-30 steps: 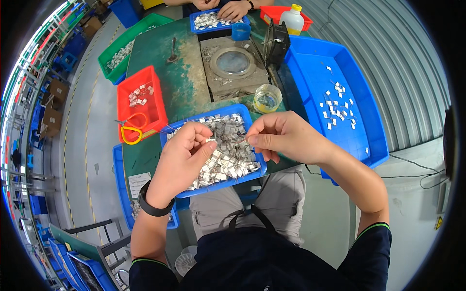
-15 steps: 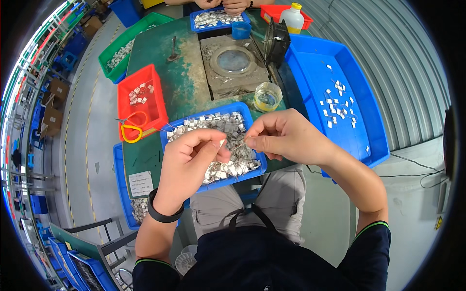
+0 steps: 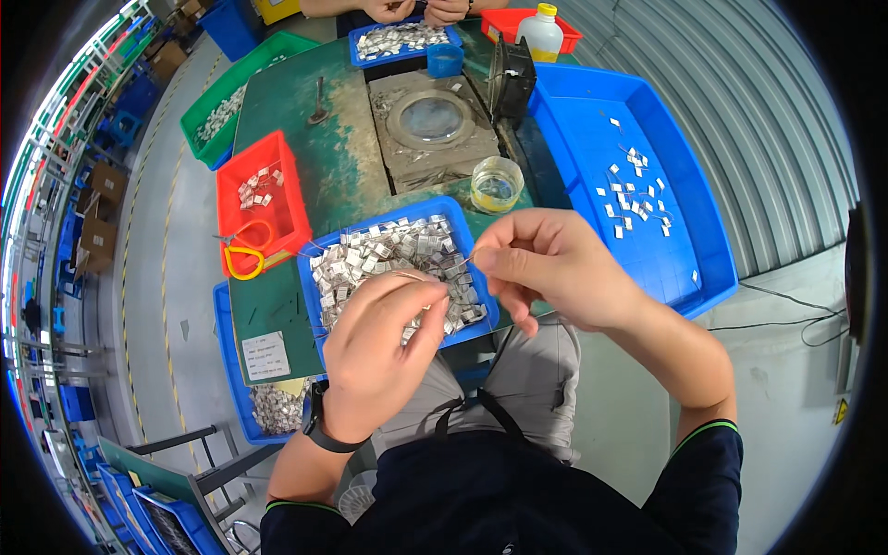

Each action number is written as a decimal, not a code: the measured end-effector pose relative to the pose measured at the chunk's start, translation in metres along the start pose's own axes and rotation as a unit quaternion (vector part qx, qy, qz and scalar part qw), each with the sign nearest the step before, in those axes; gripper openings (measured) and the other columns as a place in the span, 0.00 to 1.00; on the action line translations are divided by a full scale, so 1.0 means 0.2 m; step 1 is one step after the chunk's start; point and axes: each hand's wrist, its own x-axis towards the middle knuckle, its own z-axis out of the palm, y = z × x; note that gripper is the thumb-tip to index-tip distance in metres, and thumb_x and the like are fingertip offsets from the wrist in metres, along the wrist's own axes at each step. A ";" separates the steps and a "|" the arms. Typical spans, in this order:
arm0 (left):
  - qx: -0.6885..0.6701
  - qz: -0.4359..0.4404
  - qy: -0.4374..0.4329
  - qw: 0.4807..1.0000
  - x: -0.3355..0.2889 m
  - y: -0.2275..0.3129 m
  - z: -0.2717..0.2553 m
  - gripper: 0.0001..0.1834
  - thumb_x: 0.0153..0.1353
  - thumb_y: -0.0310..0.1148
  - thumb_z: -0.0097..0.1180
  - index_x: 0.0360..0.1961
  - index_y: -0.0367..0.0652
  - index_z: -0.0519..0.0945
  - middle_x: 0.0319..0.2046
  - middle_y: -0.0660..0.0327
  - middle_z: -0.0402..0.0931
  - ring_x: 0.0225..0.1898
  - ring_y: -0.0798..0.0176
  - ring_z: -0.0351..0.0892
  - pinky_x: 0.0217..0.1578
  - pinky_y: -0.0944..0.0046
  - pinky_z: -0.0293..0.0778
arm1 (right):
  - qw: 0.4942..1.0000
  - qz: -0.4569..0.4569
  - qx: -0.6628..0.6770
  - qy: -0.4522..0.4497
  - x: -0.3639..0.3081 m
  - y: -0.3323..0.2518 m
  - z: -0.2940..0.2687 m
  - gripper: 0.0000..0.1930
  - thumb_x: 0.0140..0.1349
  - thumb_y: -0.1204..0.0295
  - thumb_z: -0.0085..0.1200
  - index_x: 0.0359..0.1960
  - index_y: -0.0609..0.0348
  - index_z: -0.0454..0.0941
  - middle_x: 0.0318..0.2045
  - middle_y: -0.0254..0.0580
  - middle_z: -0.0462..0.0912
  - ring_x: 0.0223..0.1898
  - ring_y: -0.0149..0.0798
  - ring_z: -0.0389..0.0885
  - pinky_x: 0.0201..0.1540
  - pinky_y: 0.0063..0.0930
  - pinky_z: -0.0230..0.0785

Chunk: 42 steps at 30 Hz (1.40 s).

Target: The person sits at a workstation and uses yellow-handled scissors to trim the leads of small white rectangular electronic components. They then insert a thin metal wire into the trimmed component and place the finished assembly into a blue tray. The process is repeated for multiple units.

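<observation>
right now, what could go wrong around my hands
The cup stands open with liquid in it, just beyond your right hand; a knock might spill it toward the parts.

The scissors jut over the red tray's rim, so a brush could drop them.

The parts tray sits heaped at the table's near edge, under your left hand; a bump might shed parts.

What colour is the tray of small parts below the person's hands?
The tray is blue, best seen in the head view.
</observation>
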 end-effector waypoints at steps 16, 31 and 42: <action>-0.355 -0.307 -0.103 0.877 0.03 0.06 -0.03 0.22 0.61 0.18 0.63 0.55 0.35 0.72 0.39 0.56 0.82 0.42 0.70 0.82 0.41 0.73 0.77 | 0.981 -0.030 -0.174 -0.079 -0.08 -0.04 -0.04 0.09 0.69 0.69 0.56 0.40 0.63 0.81 0.27 0.28 0.79 0.27 0.20 0.73 0.29 0.19 0.68; -0.292 -0.312 -0.126 0.896 0.04 0.09 -0.12 0.15 0.63 0.19 0.60 0.50 0.34 0.75 0.39 0.60 0.80 0.39 0.72 0.81 0.39 0.72 0.76 | 0.952 0.014 -0.259 -0.165 -0.11 -0.08 -0.08 0.08 0.71 0.68 0.53 0.41 0.60 0.79 0.24 0.30 0.76 0.24 0.23 0.74 0.27 0.22 0.70; -0.189 -0.228 -0.109 0.949 -0.07 0.02 -0.11 0.06 0.65 0.18 0.55 0.42 0.34 0.80 0.37 0.57 0.80 0.38 0.68 0.81 0.40 0.70 0.77 | 0.970 0.019 -0.197 -0.143 -0.10 -0.05 -0.10 0.08 0.70 0.68 0.54 0.39 0.60 0.79 0.24 0.30 0.77 0.22 0.21 0.74 0.24 0.19 0.69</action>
